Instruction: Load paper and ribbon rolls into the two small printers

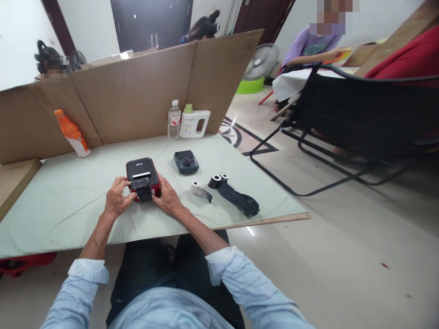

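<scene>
A black and red label printer point(141, 168) rests on the pale table cover, gripped from both sides. My left hand point(118, 196) closes on its left side, thumb at the front corner. On the opposite side my right hand point(168, 196) presses its fingers along the red casing. Black ribbon point(143, 189) hangs over the printer's front. Behind and to the right lies a smaller dark device point(186, 162). Closer to my right forearm are a small white roll point(195, 187) with a loose dark strip and two more rolls point(216, 181) beside a long black ribbon point(238, 198).
A cardboard partition point(137, 96) stands along the table's back. Before it are an orange bottle point(72, 133), a clear water bottle point(174, 120) and a white jug point(195, 123). A cardboard box point(17, 183) sits at left. A black folding chair point(360, 105) and other people are beyond.
</scene>
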